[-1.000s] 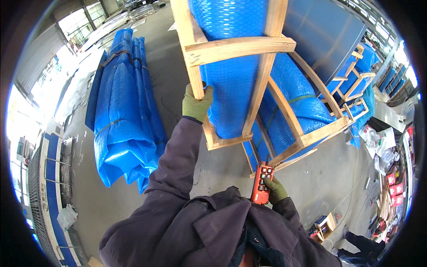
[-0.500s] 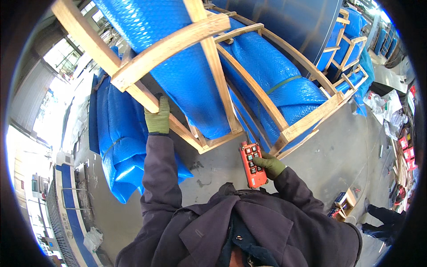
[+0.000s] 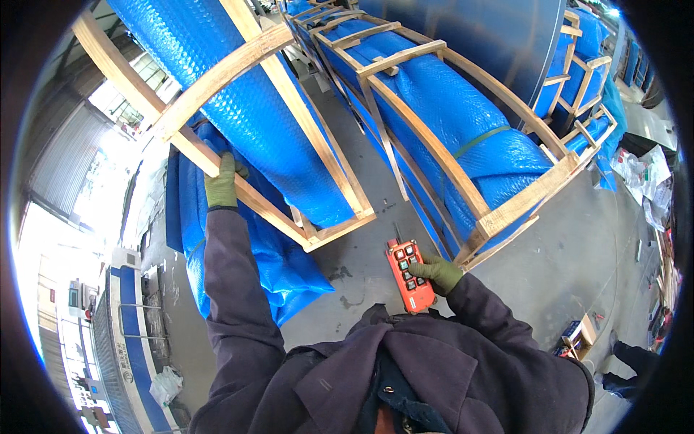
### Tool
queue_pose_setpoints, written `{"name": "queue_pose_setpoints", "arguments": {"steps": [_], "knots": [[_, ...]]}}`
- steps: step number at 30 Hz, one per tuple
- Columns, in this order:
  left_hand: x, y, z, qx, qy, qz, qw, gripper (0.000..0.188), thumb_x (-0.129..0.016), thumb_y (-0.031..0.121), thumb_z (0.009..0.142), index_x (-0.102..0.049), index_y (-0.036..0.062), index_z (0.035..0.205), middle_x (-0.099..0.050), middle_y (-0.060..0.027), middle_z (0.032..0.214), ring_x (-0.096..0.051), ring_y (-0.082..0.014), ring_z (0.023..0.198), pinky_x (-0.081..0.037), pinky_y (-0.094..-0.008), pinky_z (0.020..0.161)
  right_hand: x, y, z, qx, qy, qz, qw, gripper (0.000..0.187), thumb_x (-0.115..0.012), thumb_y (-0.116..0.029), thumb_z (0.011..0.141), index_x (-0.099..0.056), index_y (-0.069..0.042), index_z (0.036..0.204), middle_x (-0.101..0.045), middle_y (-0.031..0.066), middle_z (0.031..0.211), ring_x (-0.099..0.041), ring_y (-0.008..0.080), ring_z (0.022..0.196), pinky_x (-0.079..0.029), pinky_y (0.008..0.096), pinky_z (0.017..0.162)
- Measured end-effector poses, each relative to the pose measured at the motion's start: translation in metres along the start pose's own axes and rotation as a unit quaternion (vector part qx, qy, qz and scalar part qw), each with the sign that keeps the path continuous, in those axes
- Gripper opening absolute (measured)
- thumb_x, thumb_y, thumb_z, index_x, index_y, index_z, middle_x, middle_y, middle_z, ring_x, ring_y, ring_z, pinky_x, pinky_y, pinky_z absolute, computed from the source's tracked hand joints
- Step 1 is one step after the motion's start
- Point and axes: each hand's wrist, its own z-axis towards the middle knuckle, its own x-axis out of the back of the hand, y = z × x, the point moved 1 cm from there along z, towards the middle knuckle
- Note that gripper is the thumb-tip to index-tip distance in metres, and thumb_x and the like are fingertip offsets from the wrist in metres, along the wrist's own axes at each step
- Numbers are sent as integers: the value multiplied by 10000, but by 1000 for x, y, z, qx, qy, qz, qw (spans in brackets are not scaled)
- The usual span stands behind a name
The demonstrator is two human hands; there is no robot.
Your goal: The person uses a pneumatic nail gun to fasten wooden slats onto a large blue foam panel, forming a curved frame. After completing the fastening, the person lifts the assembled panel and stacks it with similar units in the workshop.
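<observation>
My left hand (image 3: 222,185), in a green glove, is closed around a side rail of a wooden crate frame (image 3: 271,210). Inside that frame lies a long bundle in blue bubble wrap (image 3: 246,108). An orange handheld crane remote (image 3: 418,298) with two rows of push buttons and a short antenna is in my right hand (image 3: 442,275), also gloved in green. My right thumb rests on or just over the buttons; which one it presses, I cannot tell. To the right of the first crate stands a second wooden crate (image 3: 428,168) with a blue-wrapped load (image 3: 463,108).
Another blue-wrapped bundle (image 3: 282,278) lies under and left of the held crate. A dark sheet-like panel (image 3: 470,43) stands behind the second crate. At left is a blue and white machine (image 3: 130,318). An open box (image 3: 578,336) and another person's legs (image 3: 629,362) are at lower right.
The held crate has swung left, away from the second crate, and the floor gap between them is wider. My left hand has moved left with it. My right hand keeps the remote.
</observation>
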Motion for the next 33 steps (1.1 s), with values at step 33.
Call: {"name": "queue_pose_setpoints", "arguments": {"steps": [33], "knots": [[-57, -183, 381, -58, -30, -43, 997, 303, -905, 230, 975, -713, 5, 1040, -680, -42, 749, -624, -149, 582, -499, -331, 547, -8, -109, 337, 37, 101, -20, 994, 609, -837, -270, 1055, -603, -50, 1572, -767, 68, 1317, -761, 180, 1140, -643, 397, 995]]}}
